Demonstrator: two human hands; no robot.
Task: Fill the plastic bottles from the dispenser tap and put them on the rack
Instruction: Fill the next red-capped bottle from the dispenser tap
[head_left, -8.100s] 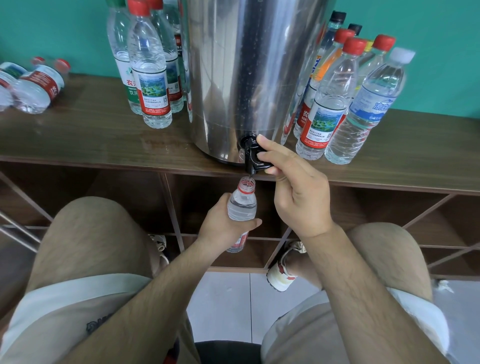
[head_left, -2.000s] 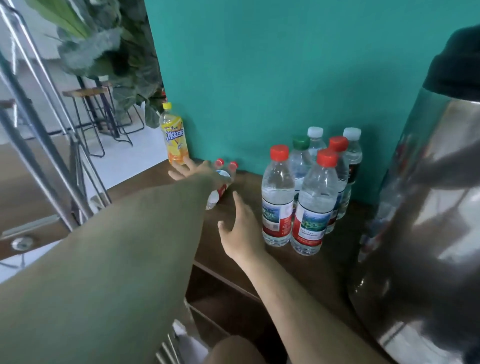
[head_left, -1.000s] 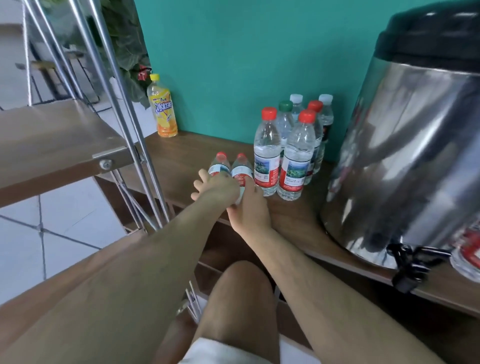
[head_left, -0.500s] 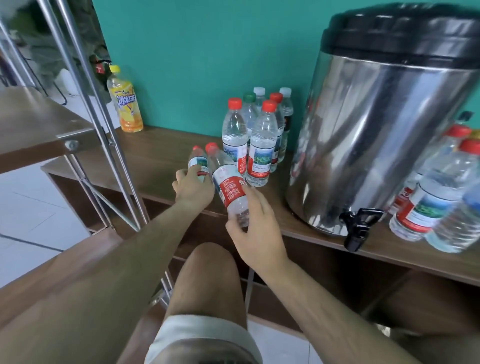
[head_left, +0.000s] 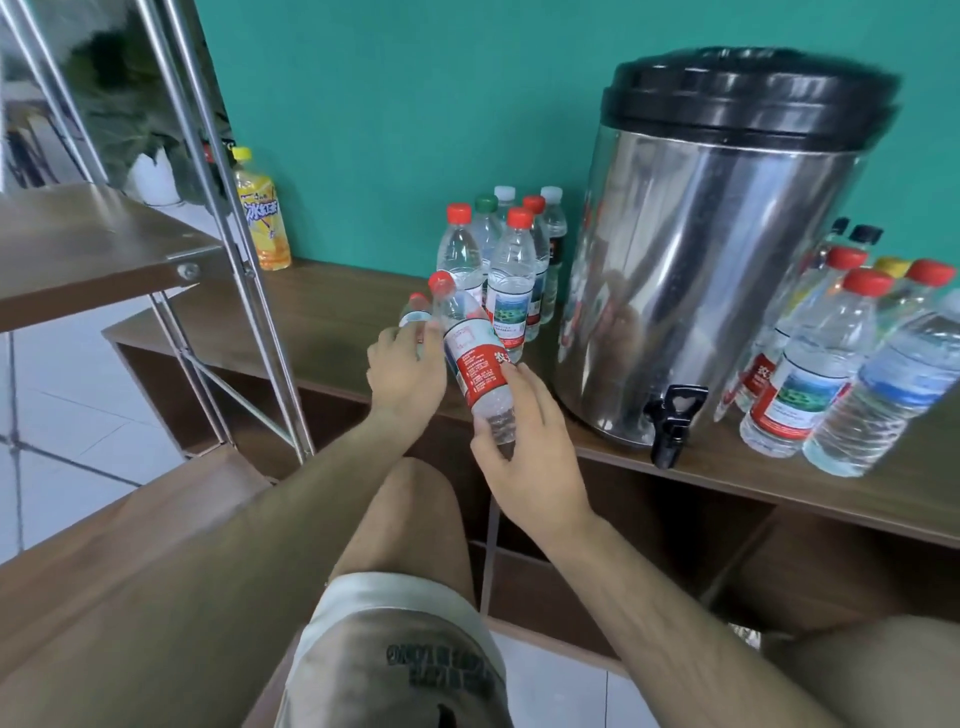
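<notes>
Small bottle (head_left: 415, 310): body hidden under left hand (head_left: 405, 371); only red cap and neck show. Red-label bottle (head_left: 470, 353): base partly covered by fingers of right hand (head_left: 530, 441). Rear bottles (head_left: 503, 196) of left cluster mostly hidden behind front ones. Rightmost bottle (head_left: 893, 384) cut by frame edge. Dispenser lid (head_left: 748, 98) motion-blurred. Label print too small to read. Plant (head_left: 130, 119) blurred behind rack posts (head_left: 275, 358).

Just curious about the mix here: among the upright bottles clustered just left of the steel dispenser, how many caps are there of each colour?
Red caps: 3
White caps: 2
Green cap: 1
Total: 6
</notes>
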